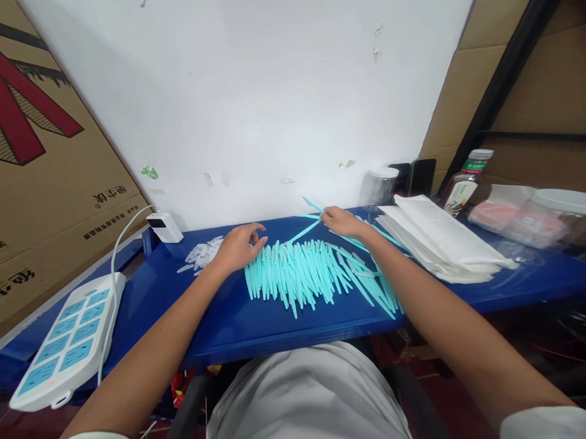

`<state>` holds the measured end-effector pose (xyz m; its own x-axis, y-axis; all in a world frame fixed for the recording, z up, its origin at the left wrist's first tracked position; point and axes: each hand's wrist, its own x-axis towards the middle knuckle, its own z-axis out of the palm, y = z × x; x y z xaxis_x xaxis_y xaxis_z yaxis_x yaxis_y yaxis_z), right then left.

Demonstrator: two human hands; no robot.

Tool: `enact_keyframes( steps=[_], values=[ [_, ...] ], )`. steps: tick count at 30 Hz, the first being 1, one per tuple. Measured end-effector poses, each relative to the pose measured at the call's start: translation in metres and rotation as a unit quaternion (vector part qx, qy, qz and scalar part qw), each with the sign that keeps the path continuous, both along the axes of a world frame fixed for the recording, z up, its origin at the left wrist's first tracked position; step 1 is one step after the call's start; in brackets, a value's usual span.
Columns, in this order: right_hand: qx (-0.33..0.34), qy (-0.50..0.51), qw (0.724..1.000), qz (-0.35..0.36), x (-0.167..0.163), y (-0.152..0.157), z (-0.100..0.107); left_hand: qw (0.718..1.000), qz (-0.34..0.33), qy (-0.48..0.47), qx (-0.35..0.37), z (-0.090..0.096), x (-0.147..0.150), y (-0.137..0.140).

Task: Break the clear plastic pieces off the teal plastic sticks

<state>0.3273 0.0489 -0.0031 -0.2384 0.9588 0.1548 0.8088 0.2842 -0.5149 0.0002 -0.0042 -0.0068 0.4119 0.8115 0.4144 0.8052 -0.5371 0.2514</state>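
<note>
My right hand (342,221) is closed around a slim turquoise plastic stick (313,205) that points up and left toward the wall. Under and beside that hand, more turquoise sticks lie loosely on the blue table. At the left end of a dense row of turquoise sticks (299,274) is my left hand (240,247), its thumb and forefinger apart with nothing visible between them. Several of the sticks have greyish upper ends. Just left of my left hand sits a small heap of translucent whitish pieces (202,253), partly hidden by the wrist.
The blue table (220,328) meets a white wall. On the left are a white power strip (71,339) and a small white box (165,227). To the right are white paper sleeves (447,240), a bottle (467,181), a lidded jar (381,184) and clear tubs.
</note>
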Motion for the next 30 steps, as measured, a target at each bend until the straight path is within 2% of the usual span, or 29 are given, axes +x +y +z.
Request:
enact_keyframes(
  steps=[6,10,13,19,24,27,30],
  values=[
    [-0.034,0.037,0.999,-0.006,0.001,-0.001,-0.002,1.000,0.003,0.000,-0.005,0.002,0.000,-0.001],
    [-0.023,-0.009,0.998,0.051,0.002,-0.002,-0.008,1.000,0.001,-0.002,-0.007,0.002,0.000,-0.001],
    [-0.042,-0.051,0.994,0.086,0.003,-0.004,-0.010,1.000,-0.001,-0.003,-0.012,0.003,0.000,-0.001],
    [-0.045,-0.087,0.991,0.089,0.003,-0.002,-0.011,1.000,0.000,-0.004,-0.004,0.003,0.000,-0.001],
    [-0.065,-0.079,0.989,0.106,0.004,0.000,-0.012,1.000,-0.002,-0.005,-0.001,0.001,-0.001,0.000],
    [-0.044,-0.057,0.993,0.092,0.004,-0.002,-0.007,1.000,-0.001,-0.007,0.001,0.003,-0.001,-0.001],
    [0.006,-0.008,0.996,0.092,0.001,-0.008,0.002,1.000,0.002,-0.018,0.004,0.005,0.001,-0.003]
  ],
)
